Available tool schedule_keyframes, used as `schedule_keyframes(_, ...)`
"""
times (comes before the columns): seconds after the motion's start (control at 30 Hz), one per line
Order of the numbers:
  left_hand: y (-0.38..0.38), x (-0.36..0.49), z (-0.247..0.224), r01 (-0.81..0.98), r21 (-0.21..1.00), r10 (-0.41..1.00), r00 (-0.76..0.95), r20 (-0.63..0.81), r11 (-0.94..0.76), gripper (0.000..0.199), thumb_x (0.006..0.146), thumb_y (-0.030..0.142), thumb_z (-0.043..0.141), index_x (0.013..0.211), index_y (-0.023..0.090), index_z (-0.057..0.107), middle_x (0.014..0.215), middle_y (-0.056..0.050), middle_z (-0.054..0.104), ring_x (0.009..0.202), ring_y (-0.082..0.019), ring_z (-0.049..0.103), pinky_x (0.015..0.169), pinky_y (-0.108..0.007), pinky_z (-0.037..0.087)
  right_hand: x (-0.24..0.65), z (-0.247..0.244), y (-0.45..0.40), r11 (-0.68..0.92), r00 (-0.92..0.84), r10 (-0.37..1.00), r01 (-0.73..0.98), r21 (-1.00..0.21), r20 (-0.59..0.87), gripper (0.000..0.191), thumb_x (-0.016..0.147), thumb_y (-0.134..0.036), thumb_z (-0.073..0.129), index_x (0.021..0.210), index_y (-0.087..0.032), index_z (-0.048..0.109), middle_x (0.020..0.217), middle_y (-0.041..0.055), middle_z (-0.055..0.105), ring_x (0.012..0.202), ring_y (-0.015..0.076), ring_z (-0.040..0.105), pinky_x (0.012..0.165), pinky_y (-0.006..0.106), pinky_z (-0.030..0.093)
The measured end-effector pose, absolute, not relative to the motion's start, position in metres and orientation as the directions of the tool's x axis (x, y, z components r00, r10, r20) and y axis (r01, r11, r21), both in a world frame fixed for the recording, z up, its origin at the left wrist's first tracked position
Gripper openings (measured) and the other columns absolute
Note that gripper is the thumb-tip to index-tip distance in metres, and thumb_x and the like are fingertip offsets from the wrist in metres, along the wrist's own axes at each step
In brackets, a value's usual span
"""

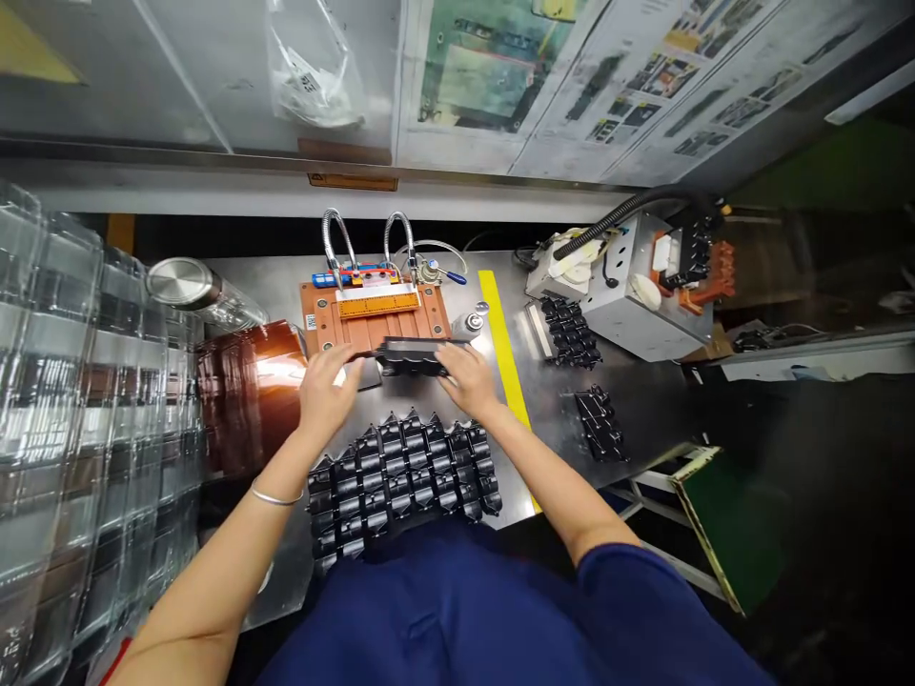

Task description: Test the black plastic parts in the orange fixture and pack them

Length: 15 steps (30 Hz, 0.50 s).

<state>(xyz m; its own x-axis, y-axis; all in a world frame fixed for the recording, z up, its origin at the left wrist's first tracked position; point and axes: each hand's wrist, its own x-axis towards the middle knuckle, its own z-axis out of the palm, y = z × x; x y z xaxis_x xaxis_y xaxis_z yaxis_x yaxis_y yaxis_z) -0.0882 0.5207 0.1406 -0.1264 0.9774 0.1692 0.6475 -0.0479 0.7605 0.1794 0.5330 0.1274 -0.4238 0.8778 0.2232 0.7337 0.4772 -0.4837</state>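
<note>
One part (411, 362) crosswise before the jig (321, 327)

A steel bench (554, 424) fills the middle. Tall clear trays (78, 410) stand at the left; a boxy machine (640, 305) stands at the right, beyond the yellow tape (502, 353). A sheaf of amber film (243, 400) lies between the trays and the jig, with a flask (182, 284) tipped toward the viewer's left behind it.

Closest to the body, rows of black pieces (407, 467) cover the bench, their near edge partly hidden by the blue shirt (457, 610).

The part lies beyond those rows and overlaps the jig's near edge in view; whether it rests there or is held above, I cannot tell. Its long axis runs left to right, roughly along that edge, so the jig is directly ahead of it.

The right hand (468, 379) is the nearer, overlapping the part's right end, fingers closed over its top and thumb along the near side: grasping it. The left hand (327, 389) is at the other end, thumb and fingers parted, fingertips at a thin dark strip; whether they grip anything, I cannot tell.
</note>
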Motion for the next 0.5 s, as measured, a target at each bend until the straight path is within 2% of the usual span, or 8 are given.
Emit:
schedule_keyframes(0.1, 0.536, -0.084, 0.127, 0.79, 0.575, 0.964, 0.073, 0.255, -0.212, 0.028, 0.088, 0.037, 0.052, 0.102, 0.018, 0.069, 0.117, -0.013, 0.067, 0.115, -0.027, 0.057, 0.101, -0.045, 0.04, 0.13, 0.111, 0.581, 0.605, -0.594, 0.787, 0.687, -0.403, 0.167, 0.034, 0.09, -0.016, 0.051, 0.122, -0.017, 0.06, 0.133, 0.0122, 0.058, 0.131, 0.024, 0.047, 0.112, 0.051, 0.028)
schedule_keyframes(0.2, 0.558, -0.086, 0.106, 0.864, 0.434, 0.96, 0.174, 0.218, -0.256, 0.027, 0.09, 0.031, 0.051, 0.106, 0.018, 0.068, 0.12, -0.014, 0.066, 0.117, -0.029, 0.056, 0.101, -0.048, 0.039, 0.109, 0.094, 0.602, 0.617, -0.626, 0.772, 0.693, -0.372, 0.113, 0.033, 0.091, -0.014, 0.049, 0.122, -0.016, 0.059, 0.135, 0.0124, 0.056, 0.132, 0.0243, 0.045, 0.111, 0.051, 0.028)
schedule_keyframes(0.3, 0.581, -0.09, 0.089, 0.889, 0.369, 0.957, 0.202, 0.21, -0.269, 0.027, 0.091, 0.026, 0.048, 0.107, 0.019, 0.069, 0.12, -0.014, 0.066, 0.117, -0.031, 0.056, 0.1, -0.051, 0.04, 0.117, 0.091, 0.616, 0.611, -0.627, 0.773, 0.692, -0.386, 0.1, 0.03, 0.091, -0.022, 0.053, 0.12, -0.016, 0.06, 0.133, 0.0124, 0.057, 0.132, 0.0246, 0.043, 0.111, 0.049, 0.03)
schedule_keyframes(0.4, 0.598, -0.094, 0.077, 0.895, 0.371, 0.957, 0.167, 0.236, -0.248, 0.029, 0.091, 0.024, 0.047, 0.108, 0.018, 0.07, 0.122, -0.014, 0.065, 0.12, -0.032, 0.055, 0.101, -0.052, 0.039, 0.141, 0.101, 0.644, 0.464, -0.479, 0.876, 0.808, -0.362, 0.056, 0.03, 0.092, -0.03, 0.054, 0.116, -0.015, 0.061, 0.124, 0.0117, 0.063, 0.124, 0.0238, 0.049, 0.107, 0.043, 0.037)
schedule_keyframes(0.5, 0.603, -0.094, 0.067, 0.878, 0.421, 0.96, 0.133, 0.245, -0.229, 0.029, 0.091, 0.024, 0.046, 0.109, 0.02, 0.069, 0.124, -0.013, 0.064, 0.123, -0.031, 0.054, 0.104, -0.051, 0.037, 0.169, 0.109, 0.685, 0.228, -0.232, 0.973, 0.932, -0.281, 0.02, 0.033, 0.097, -0.032, 0.044, 0.116, -0.01, 0.059, 0.121, 0.0172, 0.061, 0.115, 0.0263, 0.051, 0.1, 0.045, 0.041)
